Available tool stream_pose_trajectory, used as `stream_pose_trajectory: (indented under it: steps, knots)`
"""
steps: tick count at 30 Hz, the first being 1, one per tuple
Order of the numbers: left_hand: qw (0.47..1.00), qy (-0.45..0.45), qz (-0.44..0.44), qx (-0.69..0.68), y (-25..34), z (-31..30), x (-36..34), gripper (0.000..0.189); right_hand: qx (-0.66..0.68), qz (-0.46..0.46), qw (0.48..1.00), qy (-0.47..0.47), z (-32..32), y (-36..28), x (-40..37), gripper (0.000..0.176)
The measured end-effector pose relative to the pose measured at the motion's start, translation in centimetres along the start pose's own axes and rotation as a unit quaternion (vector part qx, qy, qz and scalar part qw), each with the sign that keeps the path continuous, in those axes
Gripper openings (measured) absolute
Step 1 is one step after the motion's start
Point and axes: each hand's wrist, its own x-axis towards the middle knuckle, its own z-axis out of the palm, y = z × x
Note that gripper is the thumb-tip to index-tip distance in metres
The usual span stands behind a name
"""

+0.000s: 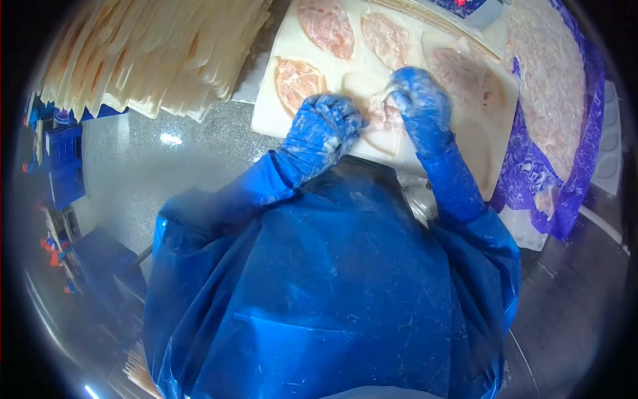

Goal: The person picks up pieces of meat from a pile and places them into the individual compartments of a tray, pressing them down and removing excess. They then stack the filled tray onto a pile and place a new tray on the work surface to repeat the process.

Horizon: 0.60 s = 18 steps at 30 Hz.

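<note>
A pale raw meat piece spans the gap between my two blue-gloved hands, low over the front of a white tray with rounded hollows. My left hand is closed in a fist at the piece's left end; its fingertips are hidden. At the upper right end, my right hand pinches the meat with bent fingers. Both gloves are smeared with whitish residue. Flat raw meat portions lie in other hollows: one beside my left hand, two farther back, and one right of my right hand.
To the right, a large heap of pale raw meat lies on purple plastic sheeting. Many stacked off-white trays stand at the upper left. Blue crates are at the far left. A blue apron covers my front.
</note>
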Motion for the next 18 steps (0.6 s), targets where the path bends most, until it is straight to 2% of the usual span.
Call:
stream_pose_trajectory:
  steps: [1, 2, 3, 4, 5, 6, 7, 8, 9, 10, 12, 13, 14, 16, 18]
  knots:
    - [1.0, -0.013, -0.008, -0.013, 0.1, -0.5, -0.1, 0.031, 0.061, 0.04, 0.996, 0.057, -0.2, -0.4, -0.1, 0.018]
    - [0.999, -0.026, -0.017, -0.026, 0.1, -0.7, -0.3, 0.033, 0.06, 0.038, 0.996, 0.054, -0.7, -1.0, 0.0, 0.018]
    - [0.985, -0.097, -0.089, -0.112, 0.4, -0.2, 0.2, 0.032, 0.12, 0.105, 0.984, 0.075, -1.3, -1.7, -0.1, 0.018]
    - [0.984, -0.098, -0.091, -0.114, 0.5, 0.3, 1.0, 0.032, 0.178, 0.173, 0.964, 0.096, -1.4, -2.1, -0.2, 0.019]
    - [0.993, -0.02, -0.054, -0.101, 0.9, -0.4, 2.9, 0.03, 0.248, 0.178, 0.944, 0.123, -1.3, -1.8, -0.5, 0.017]
    - [0.994, 0.06, -0.017, -0.086, 0.8, -0.6, 4.3, 0.029, 0.248, 0.178, 0.945, 0.121, -1.3, -1.9, -0.7, 0.017]
    - [1.0, 0.009, -0.014, -0.023, -0.2, 0.8, 4.8, 0.032, 0.23, 0.185, 0.95, 0.106, -1.4, -2.1, -1.0, 0.019]
    - [1.0, 0.011, -0.015, -0.023, -1.1, 1.2, 5.0, 0.032, 0.213, 0.19, 0.954, 0.09, -1.7, -2.4, -1.2, 0.021]
    - [1.0, 0.004, 0.0, -0.014, -1.9, 1.4, 5.3, 0.032, 0.072, 0.049, 0.995, 0.055, -2.1, -2.9, -1.5, 0.024]
    - [1.0, -0.005, 0.02, -0.006, -2.7, 1.5, 5.7, 0.032, 0.07, 0.049, 0.995, 0.057, -1.9, -2.2, -1.8, 0.024]
    - [0.998, -0.015, 0.034, -0.048, -3.7, 1.3, 6.1, 0.029, -0.094, -0.031, 0.992, -0.076, -1.4, -1.4, -2.7, 0.021]
    - [0.997, -0.001, 0.036, -0.074, -4.1, 1.4, 6.1, 0.028, -0.017, 0.038, 0.997, -0.066, -1.4, -1.2, -2.8, 0.015]
    - [0.994, 0.012, 0.038, -0.099, -4.2, 1.3, 6.1, 0.026, -0.016, 0.039, 0.997, -0.064, -1.4, -0.9, -2.8, 0.015]
    - [0.991, 0.006, 0.023, -0.13, -3.9, 0.8, 6.0, 0.024, 0.215, 0.197, 0.951, -0.105, -1.9, 0.2, -2.7, 0.014]
    - [0.936, -0.053, -0.09, -0.337, -2.9, -0.1, 5.9, 0.022, 0.172, 0.165, 0.966, -0.1, -3.3, 0.1, -2.1, 0.013]
